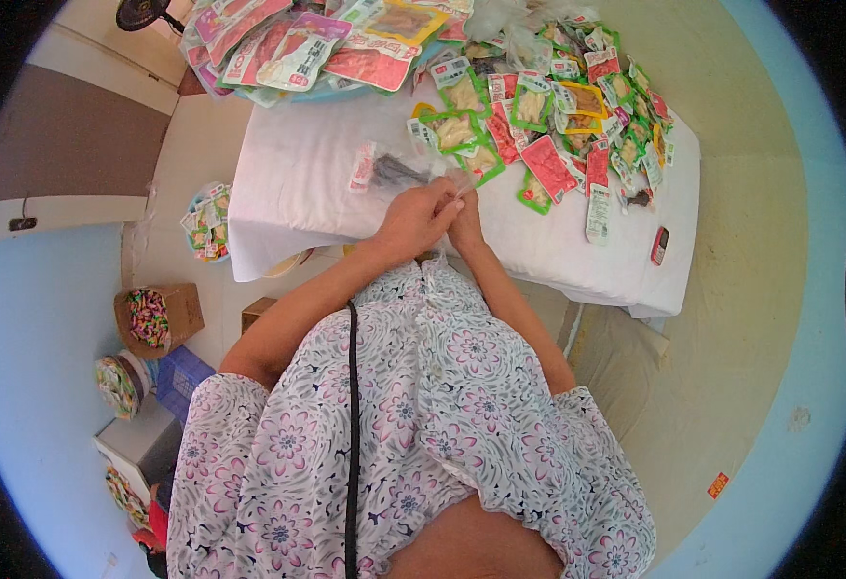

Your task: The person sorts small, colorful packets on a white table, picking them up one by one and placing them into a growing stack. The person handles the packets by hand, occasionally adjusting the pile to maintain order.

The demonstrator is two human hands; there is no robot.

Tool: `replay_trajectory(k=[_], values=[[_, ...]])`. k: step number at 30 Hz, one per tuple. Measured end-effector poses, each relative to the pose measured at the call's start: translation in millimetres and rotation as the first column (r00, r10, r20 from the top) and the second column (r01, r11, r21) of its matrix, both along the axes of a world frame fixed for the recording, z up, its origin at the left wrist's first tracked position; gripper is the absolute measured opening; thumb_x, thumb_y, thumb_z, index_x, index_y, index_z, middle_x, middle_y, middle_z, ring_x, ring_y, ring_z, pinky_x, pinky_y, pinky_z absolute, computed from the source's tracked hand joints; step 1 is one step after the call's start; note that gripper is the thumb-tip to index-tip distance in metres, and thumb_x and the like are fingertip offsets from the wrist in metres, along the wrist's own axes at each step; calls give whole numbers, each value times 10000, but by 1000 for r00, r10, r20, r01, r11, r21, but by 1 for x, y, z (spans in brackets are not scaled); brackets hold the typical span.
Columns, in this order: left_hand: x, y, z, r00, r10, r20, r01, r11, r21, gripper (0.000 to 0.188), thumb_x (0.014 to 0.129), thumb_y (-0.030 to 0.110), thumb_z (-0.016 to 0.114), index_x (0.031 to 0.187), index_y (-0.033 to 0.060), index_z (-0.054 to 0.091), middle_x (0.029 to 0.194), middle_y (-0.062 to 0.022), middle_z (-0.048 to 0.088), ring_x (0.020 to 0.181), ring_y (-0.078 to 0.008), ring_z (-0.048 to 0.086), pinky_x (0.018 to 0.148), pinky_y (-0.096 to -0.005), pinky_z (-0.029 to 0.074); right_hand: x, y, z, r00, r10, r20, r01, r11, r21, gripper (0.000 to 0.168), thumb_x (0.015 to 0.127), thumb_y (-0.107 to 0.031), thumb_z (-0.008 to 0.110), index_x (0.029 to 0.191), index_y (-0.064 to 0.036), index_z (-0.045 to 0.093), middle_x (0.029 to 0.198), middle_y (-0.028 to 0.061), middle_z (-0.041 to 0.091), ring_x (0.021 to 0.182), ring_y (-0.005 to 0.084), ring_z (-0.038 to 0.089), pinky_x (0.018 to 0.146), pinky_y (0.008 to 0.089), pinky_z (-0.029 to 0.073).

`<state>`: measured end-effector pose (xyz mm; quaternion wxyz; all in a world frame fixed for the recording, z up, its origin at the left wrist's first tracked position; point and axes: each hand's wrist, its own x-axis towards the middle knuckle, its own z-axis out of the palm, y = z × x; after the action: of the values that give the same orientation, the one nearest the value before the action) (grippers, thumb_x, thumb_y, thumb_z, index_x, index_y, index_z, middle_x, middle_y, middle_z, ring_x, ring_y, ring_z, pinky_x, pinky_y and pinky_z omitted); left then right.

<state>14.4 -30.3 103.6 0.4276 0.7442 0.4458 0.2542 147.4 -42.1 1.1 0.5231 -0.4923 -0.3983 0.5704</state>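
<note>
My left hand [417, 216] and my right hand [466, 221] meet at the near side of a white-covered table [307, 181]. Together they pinch the gathered end of a clear plastic bag [423, 161]. The bag lies on the cloth beyond my fingers, with a dark vacuum-packed food packet [396, 171] and a red-and-white packet [362, 168] showing through it. Green-edged food packets [482, 161] lie close beyond my right hand. A red packet [549, 168] rests farther right.
Large food packets [307, 51] fill a blue basin [358, 93] at the back left. Small packets [575, 94] form a heap at the back right, beside clear bags [528, 47]. A red phone [659, 245] lies near the right edge. Cardboard box [184, 311] and blue crate [179, 376] stand on the floor.
</note>
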Motion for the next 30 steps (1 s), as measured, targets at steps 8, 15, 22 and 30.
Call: replay_trajectory(k=[8,15,22,30], values=[[-82,23,-39,933,354,-54,-343,926,157,229,857,118,649,1071,48,606,882,-103,648,730,-219,638,642,-337,517,-5,15,16,928,-179,-328,76,950,-303,121,938,-103,561,1049,-60,539,976,41,592,851,227,661,585,364,585],[-96,26,-65,920,189,-344,-28,906,422,431,737,75,697,1157,93,600,1124,-100,590,1092,-307,542,904,-424,445,-21,31,8,910,-254,-329,163,946,-279,146,954,-83,538,1097,-59,521,1042,65,597,893,236,660,570,372,596],[-99,48,-71,879,151,-453,43,920,390,356,774,26,610,1120,108,608,1059,-68,594,1054,-276,553,870,-420,446,-20,53,-33,897,-321,305,300,947,116,85,911,-26,554,995,-29,568,924,91,647,856,151,620,639,309,518],[-111,20,-70,907,54,-418,133,904,405,372,759,-9,555,1119,56,623,1002,-134,609,964,-329,583,843,-423,478,-14,49,-48,764,-348,543,332,934,131,123,849,-122,622,922,-28,591,859,199,640,835,356,634,710,395,482]])
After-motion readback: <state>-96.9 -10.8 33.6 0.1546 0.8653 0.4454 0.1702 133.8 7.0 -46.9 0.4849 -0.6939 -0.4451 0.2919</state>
